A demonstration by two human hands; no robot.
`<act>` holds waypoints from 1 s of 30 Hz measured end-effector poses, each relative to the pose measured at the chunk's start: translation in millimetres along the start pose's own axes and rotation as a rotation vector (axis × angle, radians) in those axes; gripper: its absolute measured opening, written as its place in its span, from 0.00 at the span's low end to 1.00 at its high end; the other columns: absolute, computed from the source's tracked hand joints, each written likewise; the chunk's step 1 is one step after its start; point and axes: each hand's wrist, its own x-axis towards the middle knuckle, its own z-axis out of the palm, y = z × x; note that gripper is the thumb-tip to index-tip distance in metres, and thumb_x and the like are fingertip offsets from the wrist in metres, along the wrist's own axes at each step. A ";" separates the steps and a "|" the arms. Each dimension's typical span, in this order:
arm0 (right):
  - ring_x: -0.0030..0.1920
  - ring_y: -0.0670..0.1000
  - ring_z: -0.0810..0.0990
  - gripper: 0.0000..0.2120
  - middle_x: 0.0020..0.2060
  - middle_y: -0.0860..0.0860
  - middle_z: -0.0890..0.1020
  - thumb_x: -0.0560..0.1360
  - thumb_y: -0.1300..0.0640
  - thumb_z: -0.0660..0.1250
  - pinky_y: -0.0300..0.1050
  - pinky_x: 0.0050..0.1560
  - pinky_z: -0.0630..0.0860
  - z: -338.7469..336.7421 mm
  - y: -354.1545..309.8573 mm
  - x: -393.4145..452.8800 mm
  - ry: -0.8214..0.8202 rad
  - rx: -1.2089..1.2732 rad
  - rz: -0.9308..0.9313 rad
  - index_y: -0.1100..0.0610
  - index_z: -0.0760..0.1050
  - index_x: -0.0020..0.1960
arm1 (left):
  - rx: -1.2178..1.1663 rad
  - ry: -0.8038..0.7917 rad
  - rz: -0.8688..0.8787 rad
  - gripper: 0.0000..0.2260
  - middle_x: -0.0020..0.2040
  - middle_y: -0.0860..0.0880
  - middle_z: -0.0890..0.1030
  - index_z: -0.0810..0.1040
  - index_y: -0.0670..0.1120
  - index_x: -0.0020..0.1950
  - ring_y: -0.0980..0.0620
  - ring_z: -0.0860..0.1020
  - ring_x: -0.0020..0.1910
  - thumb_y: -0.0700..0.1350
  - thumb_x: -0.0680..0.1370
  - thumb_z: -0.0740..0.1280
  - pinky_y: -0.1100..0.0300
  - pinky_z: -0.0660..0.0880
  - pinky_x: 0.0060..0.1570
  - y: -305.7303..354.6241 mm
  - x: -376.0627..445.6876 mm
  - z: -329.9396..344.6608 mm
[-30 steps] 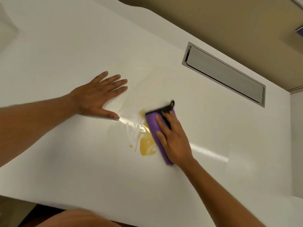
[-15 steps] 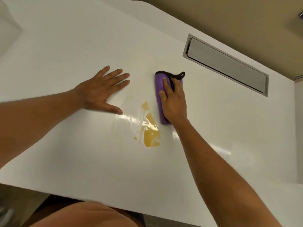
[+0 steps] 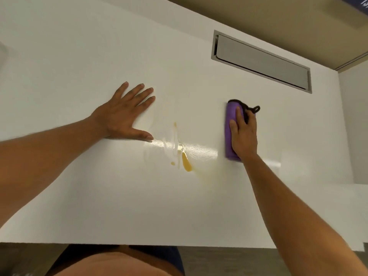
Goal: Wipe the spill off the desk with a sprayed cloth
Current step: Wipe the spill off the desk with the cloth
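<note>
A yellow spill (image 3: 186, 163) lies on the white desk (image 3: 99, 196), reduced to a narrow streak, a small drop and a wet smear. My right hand (image 3: 244, 134) presses flat on a folded purple cloth (image 3: 230, 126) with a black edge and loop, to the right of the spill and apart from it. My left hand (image 3: 123, 114) rests flat on the desk with fingers spread, just left of the spill, its thumb close to the wet streak.
A grey cable hatch (image 3: 260, 62) is set into the desk at the back right. The desk's front edge runs across the bottom, with my lap below it. A lower white surface (image 3: 354, 206) adjoins on the right.
My right hand has slid the cloth from the spill toward the back, then to the right. The yellow puddle has shrunk to a thin streak. The left hand has stayed planted.
</note>
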 end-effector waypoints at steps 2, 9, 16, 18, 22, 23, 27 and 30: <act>0.82 0.58 0.60 0.24 0.81 0.59 0.63 0.88 0.50 0.58 0.55 0.82 0.61 11.6 -34.3 32.5 -0.006 -0.022 -0.072 0.54 0.65 0.82 | 0.001 0.006 0.004 0.58 0.90 0.47 0.49 0.49 0.46 0.88 0.45 0.46 0.89 0.85 0.71 0.51 0.36 0.46 0.85 -0.9 0.2 1.1; 0.81 0.60 0.64 0.23 0.80 0.57 0.68 0.87 0.51 0.61 0.55 0.82 0.60 50.3 -113.6 -37.2 -0.118 -0.069 -0.499 0.53 0.68 0.81 | 0.010 0.010 0.022 0.65 0.89 0.46 0.52 0.51 0.43 0.87 0.44 0.47 0.89 0.89 0.65 0.52 0.36 0.48 0.85 -1.8 -0.3 3.5; 0.82 0.58 0.62 0.23 0.81 0.55 0.67 0.87 0.53 0.63 0.58 0.83 0.61 33.1 -35.9 -159.2 -0.100 -0.059 -0.292 0.51 0.69 0.81 | 0.016 -0.030 0.038 0.66 0.89 0.45 0.50 0.50 0.42 0.87 0.43 0.46 0.89 0.89 0.65 0.52 0.34 0.46 0.85 -2.6 0.3 2.4; 0.83 0.57 0.61 0.23 0.81 0.55 0.65 0.87 0.54 0.62 0.58 0.82 0.62 18.1 -15.6 -130.1 -0.055 -0.046 -0.121 0.53 0.67 0.81 | 0.007 -0.028 0.036 0.62 0.89 0.46 0.50 0.50 0.42 0.87 0.43 0.45 0.89 0.87 0.68 0.51 0.34 0.45 0.85 -2.7 0.4 1.4; 0.81 0.61 0.61 0.24 0.81 0.60 0.63 0.88 0.53 0.58 0.52 0.82 0.59 19.0 -32.4 -44.1 0.053 -0.060 0.044 0.58 0.64 0.82 | -0.014 -0.016 0.025 0.54 0.89 0.46 0.50 0.52 0.42 0.87 0.43 0.47 0.89 0.82 0.75 0.45 0.34 0.45 0.85 -1.8 -2.1 -1.3; 0.80 0.62 0.62 0.24 0.81 0.62 0.64 0.87 0.53 0.58 0.52 0.82 0.59 24.2 -48.3 -28.5 0.067 -0.079 0.032 0.58 0.65 0.82 | -0.025 -0.020 0.024 0.53 0.89 0.46 0.50 0.51 0.42 0.87 0.43 0.47 0.89 0.81 0.76 0.44 0.35 0.45 0.85 -1.4 -1.9 -2.1; 0.78 0.64 0.67 0.23 0.77 0.63 0.70 0.86 0.55 0.60 0.57 0.78 0.65 51.9 -122.8 -35.9 0.087 -0.076 -0.142 0.59 0.69 0.80 | -0.050 -0.021 0.035 0.51 0.89 0.45 0.51 0.53 0.42 0.87 0.43 0.48 0.89 0.79 0.77 0.44 0.36 0.44 0.86 -3.1 -1.1 -4.0; 0.79 0.63 0.65 0.23 0.78 0.60 0.70 0.86 0.54 0.60 0.58 0.78 0.64 72.8 -151.0 -103.5 0.074 -0.044 -0.229 0.57 0.68 0.81 | -0.052 -0.021 0.051 0.53 0.89 0.44 0.53 0.55 0.42 0.87 0.42 0.51 0.88 0.80 0.76 0.45 0.36 0.45 0.86 -5.6 1.4 -4.6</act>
